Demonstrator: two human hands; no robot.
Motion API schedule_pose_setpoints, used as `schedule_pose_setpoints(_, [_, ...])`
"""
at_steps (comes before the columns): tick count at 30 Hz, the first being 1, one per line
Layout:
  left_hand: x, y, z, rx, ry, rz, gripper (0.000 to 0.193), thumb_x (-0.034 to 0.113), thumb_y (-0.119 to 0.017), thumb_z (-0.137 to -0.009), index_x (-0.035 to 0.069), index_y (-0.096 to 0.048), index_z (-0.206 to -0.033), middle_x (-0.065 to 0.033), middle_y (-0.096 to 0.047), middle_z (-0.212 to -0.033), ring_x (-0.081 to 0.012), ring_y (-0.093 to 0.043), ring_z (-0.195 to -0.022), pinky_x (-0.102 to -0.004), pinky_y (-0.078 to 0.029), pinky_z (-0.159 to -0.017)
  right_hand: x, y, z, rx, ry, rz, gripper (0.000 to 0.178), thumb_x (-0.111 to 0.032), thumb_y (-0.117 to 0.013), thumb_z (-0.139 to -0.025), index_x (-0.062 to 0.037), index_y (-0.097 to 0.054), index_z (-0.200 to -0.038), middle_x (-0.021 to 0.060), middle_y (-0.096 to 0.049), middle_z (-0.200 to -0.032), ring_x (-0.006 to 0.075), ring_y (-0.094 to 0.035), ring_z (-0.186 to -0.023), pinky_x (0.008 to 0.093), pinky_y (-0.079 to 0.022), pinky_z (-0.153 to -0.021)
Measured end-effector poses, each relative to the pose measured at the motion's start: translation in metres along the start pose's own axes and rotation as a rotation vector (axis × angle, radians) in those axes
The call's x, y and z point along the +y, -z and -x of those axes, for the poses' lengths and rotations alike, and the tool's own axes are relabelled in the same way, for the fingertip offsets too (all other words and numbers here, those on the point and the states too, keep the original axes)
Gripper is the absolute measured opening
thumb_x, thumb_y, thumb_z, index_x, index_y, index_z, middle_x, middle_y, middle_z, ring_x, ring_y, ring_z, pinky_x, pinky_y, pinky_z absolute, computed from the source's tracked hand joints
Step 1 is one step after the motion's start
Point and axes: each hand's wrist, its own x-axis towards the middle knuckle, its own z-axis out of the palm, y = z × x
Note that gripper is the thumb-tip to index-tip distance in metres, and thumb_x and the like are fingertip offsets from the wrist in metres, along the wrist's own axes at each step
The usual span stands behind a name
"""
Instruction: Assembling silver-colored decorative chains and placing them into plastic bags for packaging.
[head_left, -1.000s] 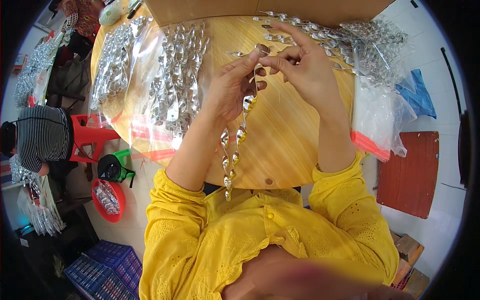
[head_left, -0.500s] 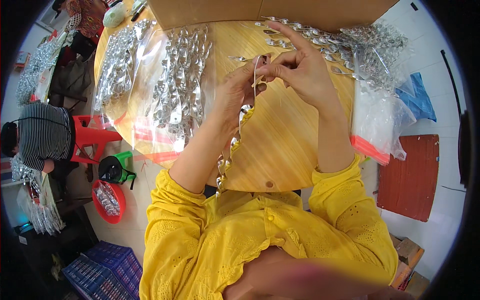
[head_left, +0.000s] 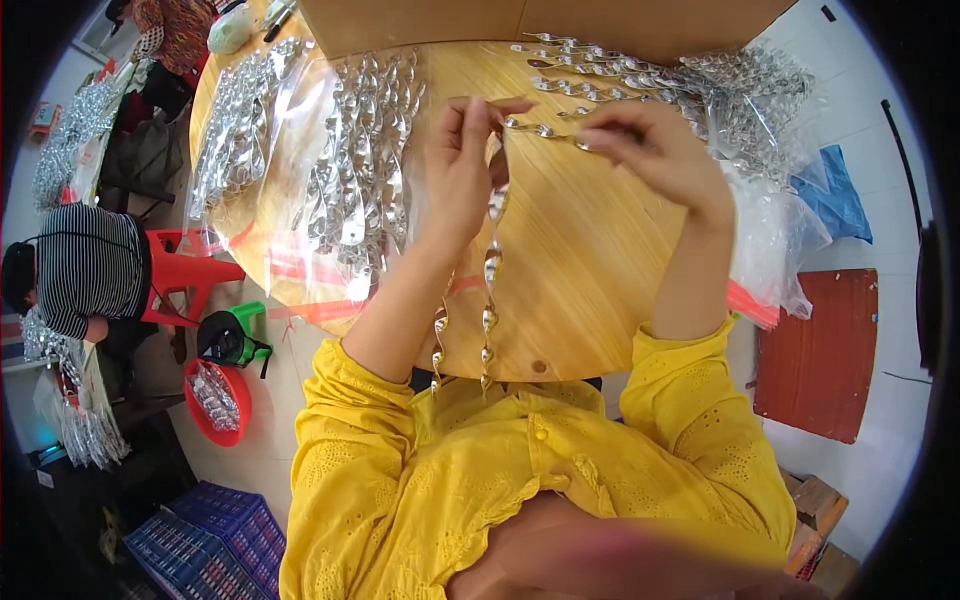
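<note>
Over the middle of the round wooden table (head_left: 560,290), my left hand (head_left: 462,165) is closed with its fingers pinched together. Two twisted shiny silver strips hang from it: one twisted strip (head_left: 490,265) reaches down past the table's near edge, and a second strip (head_left: 438,340) hangs beside it, partly behind my forearm. My right hand (head_left: 662,155) pinches the end of another short length of twisted strip (head_left: 543,131), which spans between both hands. Whether that length is joined to the hanging ones is hidden in my left fingers.
Clear bags of twisted strips (head_left: 350,190) lie on the table's left. A cardboard box (head_left: 520,25) stands at the back. At right are loose strips (head_left: 620,75), a strip pile (head_left: 760,90) and plastic bags (head_left: 765,230). A co-worker (head_left: 90,270) sits far left beside a red stool (head_left: 190,275).
My right hand has moved right and away from my left, drawing a strip out between them. The strips under my left hand have spread into two hanging strands.
</note>
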Motion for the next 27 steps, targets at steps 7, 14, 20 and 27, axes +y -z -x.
schedule_pose_setpoints(7, [-0.004, -0.002, 0.014, -0.127, -0.260, -0.783, 0.010, 0.010, -0.046, -0.085, 0.001, -0.048, -0.081, -0.0101, -0.049, -0.066, -0.0157, -0.047, -0.058, -0.0271, -0.037, -0.052, -0.009, -0.024, -0.010, 0.034, 0.076, 0.141, 0.015, -0.013, -0.061, -0.074, 0.0005, -0.057, -0.079, 0.0005, -0.053, -0.060, 0.0059, -0.046, -0.057, 0.0207, -0.037, -0.052])
schedule_pose_setpoints(14, [-0.002, -0.004, 0.011, -0.090, -0.453, -0.821, 0.011, 0.010, -0.047, -0.084, 0.000, -0.048, -0.080, -0.0077, -0.045, -0.060, -0.0132, -0.040, -0.053, -0.0261, -0.034, -0.048, 0.020, 0.011, -0.010, 0.170, 0.064, -0.179, 0.015, -0.013, -0.061, -0.075, 0.0006, -0.058, -0.081, -0.0004, -0.056, -0.066, 0.0068, -0.049, -0.061, 0.0195, -0.039, -0.057])
schedule_pose_setpoints(20, [-0.005, -0.003, 0.005, -0.125, -0.207, -0.530, 0.015, 0.014, -0.046, -0.085, 0.000, -0.048, -0.080, -0.0030, -0.052, -0.065, -0.0087, -0.047, -0.059, -0.0227, -0.039, -0.051, 0.000, -0.010, -0.010, 0.324, 0.148, -0.243, 0.010, -0.008, -0.062, -0.071, 0.0003, -0.059, -0.076, 0.0018, -0.058, -0.069, 0.0087, -0.051, -0.064, 0.0220, -0.040, -0.057])
schedule_pose_setpoints(27, [0.000, -0.003, 0.006, -0.146, 0.046, -0.277, 0.017, 0.017, -0.046, -0.086, 0.001, -0.048, -0.078, -0.0014, -0.052, -0.065, -0.0056, -0.048, -0.061, -0.0169, -0.038, -0.054, -0.001, -0.032, -0.019, 0.246, 0.631, 0.255, 0.010, -0.007, -0.066, -0.063, -0.0016, -0.060, -0.070, 0.0051, -0.056, -0.065, 0.0157, -0.051, -0.059, 0.0267, -0.038, -0.051])
